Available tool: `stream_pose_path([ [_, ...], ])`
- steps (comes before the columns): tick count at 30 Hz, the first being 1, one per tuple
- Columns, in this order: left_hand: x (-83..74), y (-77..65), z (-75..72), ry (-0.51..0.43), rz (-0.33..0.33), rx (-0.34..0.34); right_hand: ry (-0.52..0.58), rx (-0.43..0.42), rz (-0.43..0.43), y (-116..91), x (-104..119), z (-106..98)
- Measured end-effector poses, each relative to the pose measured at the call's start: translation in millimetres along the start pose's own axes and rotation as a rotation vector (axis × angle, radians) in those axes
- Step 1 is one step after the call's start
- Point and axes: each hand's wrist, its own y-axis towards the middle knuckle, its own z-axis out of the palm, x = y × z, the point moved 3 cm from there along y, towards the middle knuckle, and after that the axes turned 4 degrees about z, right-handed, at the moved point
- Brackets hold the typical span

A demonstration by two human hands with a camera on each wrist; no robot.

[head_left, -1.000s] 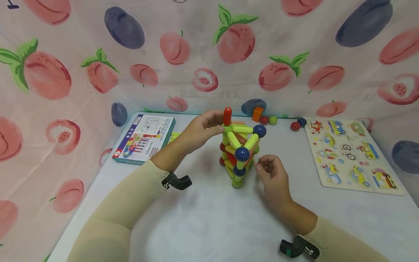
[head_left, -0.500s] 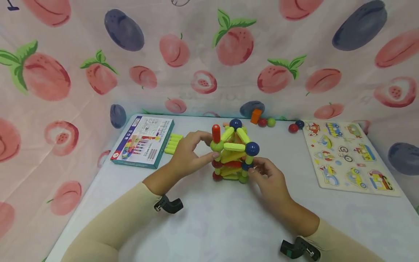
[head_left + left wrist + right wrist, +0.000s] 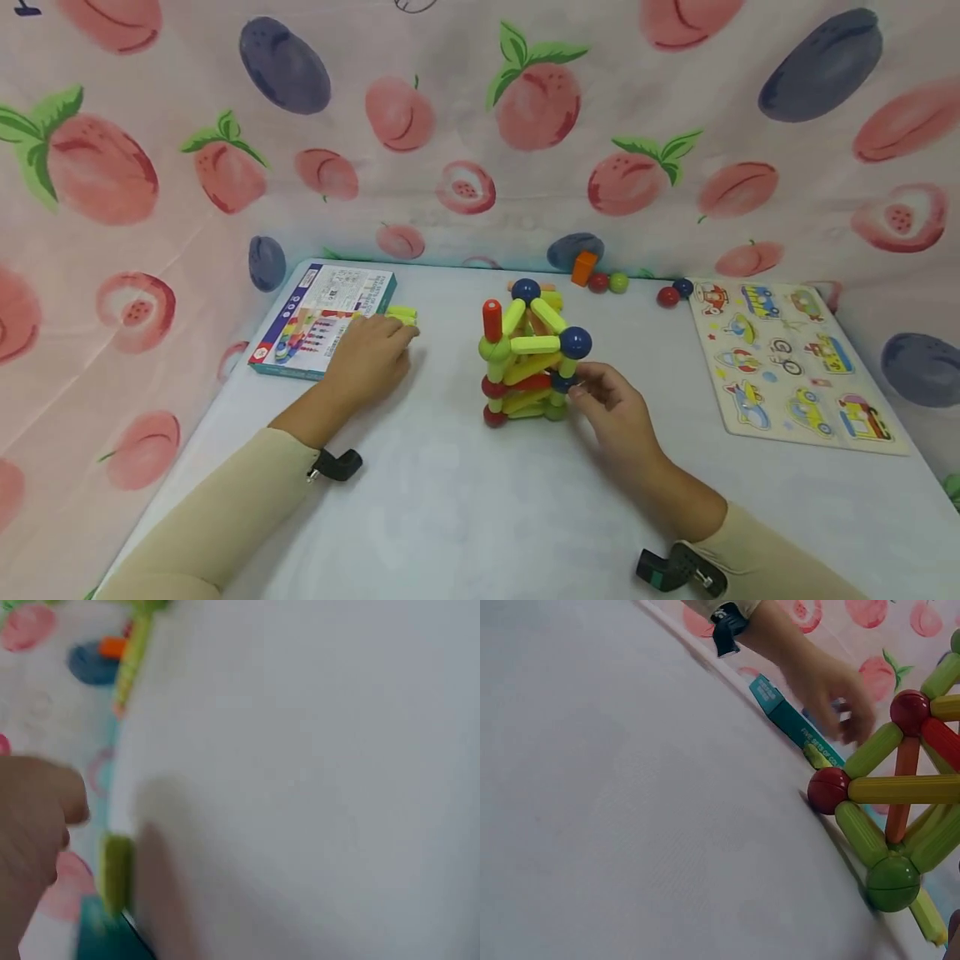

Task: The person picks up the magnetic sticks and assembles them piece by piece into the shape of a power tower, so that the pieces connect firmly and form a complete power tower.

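A tower of magnetic sticks and balls (image 3: 531, 343) stands upright on the table, with a red stick (image 3: 492, 320) rising from its left top corner. At its right side, my right hand (image 3: 618, 417) pinches a blue ball (image 3: 564, 382) halfway up between thumb and fingers. My left hand (image 3: 369, 360) is away from the tower, above yellow-green sticks (image 3: 402, 313) beside the box. In the left wrist view its bent fingers hover near one yellow-green stick (image 3: 116, 871), apart from it. The right wrist view shows the tower's lower red ball (image 3: 829, 790) and green ball (image 3: 893, 883).
A flat teal-edged box (image 3: 322, 317) lies at the left. Along the back are an orange block (image 3: 584, 268), a red ball (image 3: 597, 282) and a green ball (image 3: 618, 282). A wooden picture puzzle board (image 3: 795, 367) lies at the right, near another red ball (image 3: 667, 297).
The tower turned so its red stick came toward the front left. My right hand came onto its blue ball. My left hand let go of the tower and moved left to the sticks.
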Motion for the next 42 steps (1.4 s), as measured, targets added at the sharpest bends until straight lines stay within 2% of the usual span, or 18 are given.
stream_pose_path([
  [2, 17.0, -13.3, 7.9, 0.093, -0.069, 0.123, -0.010, 0.009, 0.012, -1.3, -1.4, 0.7],
  [3, 22.2, -18.3, 10.5, 0.116, -0.083, 0.160, -0.009, 0.011, 0.015, -1.7, -1.8, 0.6],
  [5, 27.2, -23.7, 13.0, 0.136, -0.072, 0.182, -0.011, 0.009, 0.014, -1.7, -2.4, -0.2],
  [7, 27.3, -23.9, 12.5, 0.139, -0.043, 0.176, -0.011, 0.007, 0.009, -1.1, -2.7, -0.9],
  [9, 25.3, -20.5, 9.7, 0.125, -0.026, 0.178, -0.004, 0.007, 0.010, -0.5, -2.4, -1.0],
  [11, 21.7, -11.9, 5.3, 0.072, -0.037, 0.188, 0.001, 0.010, 0.019, -0.6, -2.8, -0.6],
  [12, 19.2, -5.1, 1.9, 0.005, -0.061, 0.183, 0.004, 0.011, 0.023, -0.7, -2.9, -0.4],
  [14, 11.4, 11.9, -9.5, -0.227, -0.144, 0.148, 0.009, 0.010, 0.030, -1.4, -2.6, 0.3],
  [16, -0.4, 33.1, -25.1, -0.568, -0.240, 0.059, 0.014, 0.009, 0.030, -1.5, -2.7, 0.8],
  [18, -15.8, 55.4, -44.0, -0.913, -0.270, -0.061, 0.022, 0.009, 0.025, -1.2, -1.9, 1.5],
  [19, -25.0, 66.1, -53.4, -1.048, -0.255, -0.101, 0.024, 0.011, 0.024, -1.0, -1.6, 1.9],
  [20, -33.9, 76.9, -61.5, -1.148, -0.213, -0.127, 0.030, 0.013, 0.024, -0.4, -1.7, 2.3],
  [22, -51.7, 97.0, -74.7, -1.248, -0.111, -0.131, 0.036, 0.012, 0.028, -0.2, -0.9, 3.0],
  [25, -70.9, 119.5, -83.3, -1.257, 0.000, -0.084, 0.045, 0.003, 0.050, -0.4, -0.3, 4.0],
  [29, -78.6, 130.0, -80.4, -1.234, 0.003, -0.031, 0.054, 0.001, 0.061, -1.4, 0.1, 6.2],
  [35, -72.6, 127.9, -68.4, -1.250, 0.015, -0.004, 0.042, 0.008, 0.004, -0.9, 1.2, 8.8],
  [40, -67.1, 120.1, -50.1, -1.207, -0.018, 0.111, -0.015, -0.038, 0.026, 1.6, 4.7, 8.2],
  [42, -65.0, 113.0, -45.3, -1.168, -0.036, 0.121, -0.024, -0.053, 0.049, 5.3, 5.1, 6.1],
])
